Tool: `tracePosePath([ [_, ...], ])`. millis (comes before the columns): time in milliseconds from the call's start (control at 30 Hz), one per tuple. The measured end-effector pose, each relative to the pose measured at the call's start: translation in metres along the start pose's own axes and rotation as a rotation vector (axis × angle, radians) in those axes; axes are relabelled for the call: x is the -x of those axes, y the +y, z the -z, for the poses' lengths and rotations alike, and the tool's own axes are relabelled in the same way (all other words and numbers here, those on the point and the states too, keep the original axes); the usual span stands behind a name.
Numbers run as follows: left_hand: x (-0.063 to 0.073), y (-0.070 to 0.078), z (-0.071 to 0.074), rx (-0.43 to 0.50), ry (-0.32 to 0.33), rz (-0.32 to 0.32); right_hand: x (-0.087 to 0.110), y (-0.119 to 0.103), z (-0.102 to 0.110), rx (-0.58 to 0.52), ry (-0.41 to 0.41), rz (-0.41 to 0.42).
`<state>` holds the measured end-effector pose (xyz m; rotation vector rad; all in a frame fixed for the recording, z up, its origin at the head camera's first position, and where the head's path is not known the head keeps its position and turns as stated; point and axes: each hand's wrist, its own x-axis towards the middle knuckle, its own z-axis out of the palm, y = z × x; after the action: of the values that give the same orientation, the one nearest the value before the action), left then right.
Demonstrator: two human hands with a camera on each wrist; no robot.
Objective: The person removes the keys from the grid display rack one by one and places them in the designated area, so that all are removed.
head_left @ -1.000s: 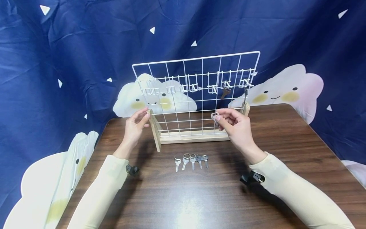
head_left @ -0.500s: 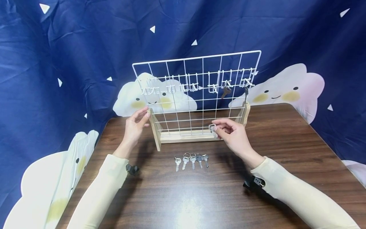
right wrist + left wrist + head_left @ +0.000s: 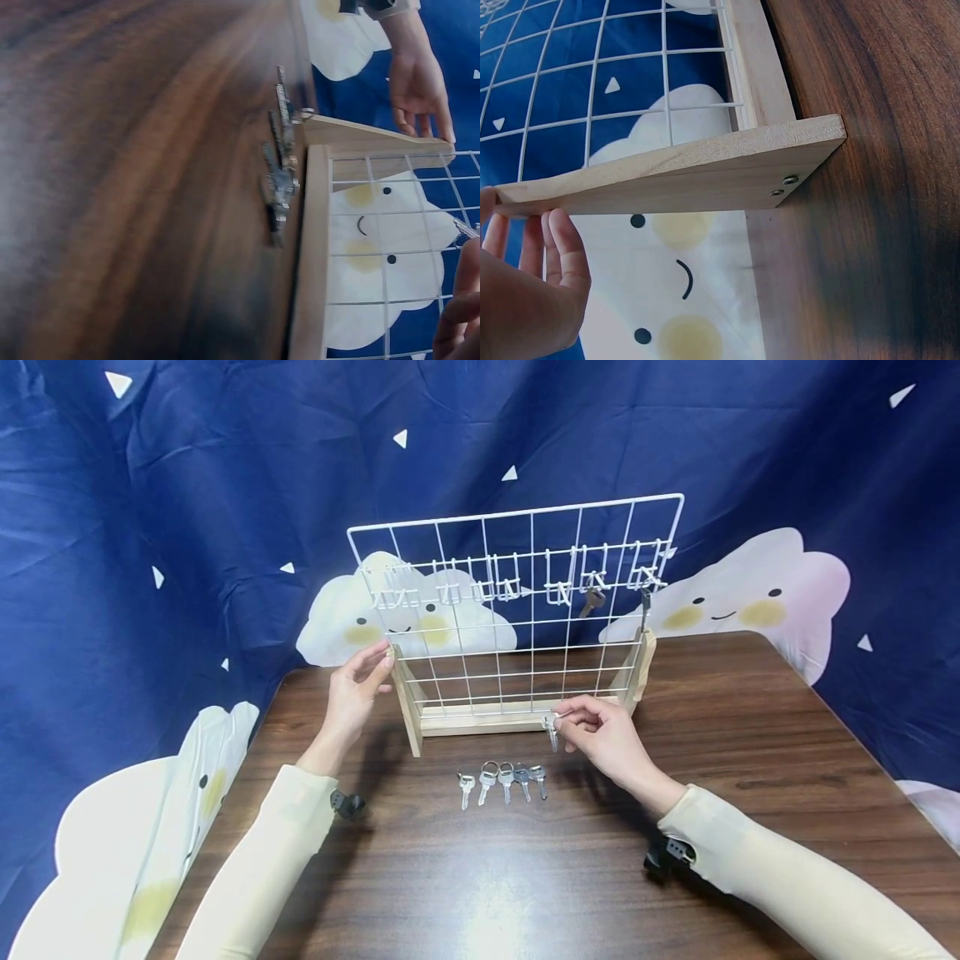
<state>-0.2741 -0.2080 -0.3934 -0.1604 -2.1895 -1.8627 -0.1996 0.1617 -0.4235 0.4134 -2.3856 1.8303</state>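
Note:
My left hand [image 3: 352, 693] pinches the upper front of the left wooden end [image 3: 409, 710] of a white wire grid rack [image 3: 532, 647]. In the left wrist view, fingers [image 3: 571, 255] lie against the outer face of that end. My right hand [image 3: 603, 739] holds a silver key [image 3: 553, 737] between thumb and fingers, just in front of the rack's wooden base bar [image 3: 480, 725]. The key hangs downward. Below and to its left, several silver keys [image 3: 506, 781] with rings lie in a row on the table.
White wire hooks [image 3: 558, 592] line the grid's upper part. A brown key [image 3: 592, 602] and a dark key [image 3: 646, 608] hang at its right side. The brown wooden table [image 3: 420, 877] ends at a blue curtain [image 3: 225, 460] with clouds.
My right hand has come down from in front of the grid to the base bar, carrying the key. The left hand stays on the wooden end.

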Motion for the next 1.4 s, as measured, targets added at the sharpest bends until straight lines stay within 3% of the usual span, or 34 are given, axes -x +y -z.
tracePosePath([
  [733, 0.0, 0.0, 0.001, -0.009, -0.006, -0.004, 0.008, 0.035, -0.013, 0.091, -0.103, -0.282],
  [1400, 0.001, 0.002, 0.001, -0.006, -0.012, -0.005, 0.008, 0.05, -0.012, 0.202, -0.193, -0.335],
])
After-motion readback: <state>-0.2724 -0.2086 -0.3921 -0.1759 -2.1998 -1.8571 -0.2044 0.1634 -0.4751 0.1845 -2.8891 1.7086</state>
